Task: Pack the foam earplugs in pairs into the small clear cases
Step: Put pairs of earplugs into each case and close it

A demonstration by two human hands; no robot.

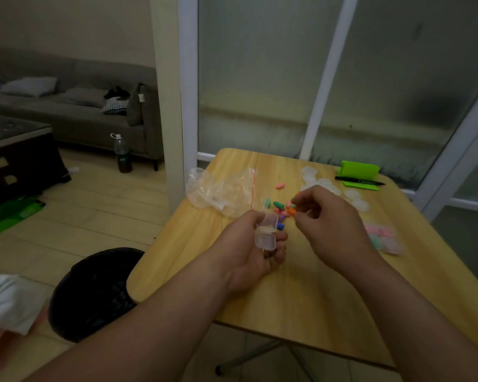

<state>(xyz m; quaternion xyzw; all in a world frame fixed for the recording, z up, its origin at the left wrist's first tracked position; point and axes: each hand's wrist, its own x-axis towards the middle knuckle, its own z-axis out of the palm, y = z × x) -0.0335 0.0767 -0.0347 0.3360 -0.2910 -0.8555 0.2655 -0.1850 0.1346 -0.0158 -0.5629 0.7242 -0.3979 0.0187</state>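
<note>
Orange foam earplug (291, 210) being pinched by the right hand (329, 227) fingers (305, 194), near the open clear case (266, 231), left hand (246, 249) fingers curling round that case above the wooden bench (301, 299), loose earplugs (278, 204) lying just beyond

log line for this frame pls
left hand: holds open clear case | right hand: pinches orange earplug | loose earplugs: on table

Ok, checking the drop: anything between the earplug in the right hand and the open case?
Nothing visible. The orange earplug in the right hand is near the clear case, lid open, in the left hand.
</note>
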